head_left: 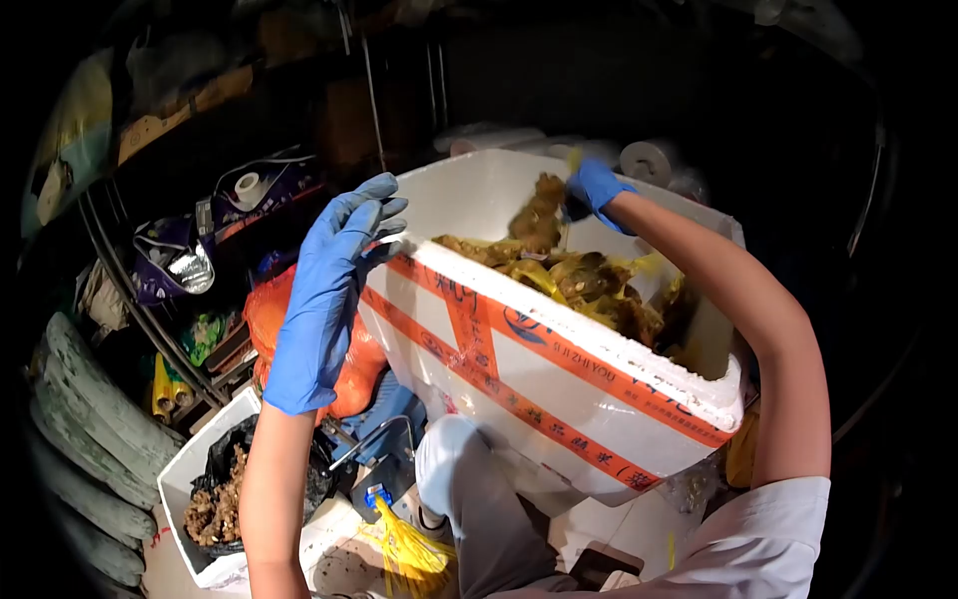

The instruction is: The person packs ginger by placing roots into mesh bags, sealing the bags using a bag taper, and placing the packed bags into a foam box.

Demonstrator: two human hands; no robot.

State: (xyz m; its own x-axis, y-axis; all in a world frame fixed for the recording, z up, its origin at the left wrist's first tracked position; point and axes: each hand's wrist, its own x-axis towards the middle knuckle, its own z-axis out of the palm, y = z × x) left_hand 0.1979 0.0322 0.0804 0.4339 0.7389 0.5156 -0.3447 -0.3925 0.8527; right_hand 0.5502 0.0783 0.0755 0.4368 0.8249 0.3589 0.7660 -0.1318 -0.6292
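Observation:
A large white foam box [639, 419] with orange printed tape stands tilted in front of me. Inside lie brown and yellowish pieces [589, 280], with shiny yellow plastic among them. My left hand [344, 235], in a blue glove, is at the box's left corner, its fingers stretched out and apart beside the rim. Over the far side of the box, my blue-gloved right hand [596, 190] reaches in with closed fingers. A bit of yellow shows above it. Right beside it is a brown knobbly clump [539, 215] resembling ginger root; the fingers' grip is partly hidden and blurred.
At lower left, a smaller foam box [195, 469] lined with black plastic holds brown knobbly pieces. Large pale green gourds [100, 409] are stacked at far left. An orange-red sack [344, 369] and a yellow plastic bag [414, 549] are near my legs. Dark shelving stands behind.

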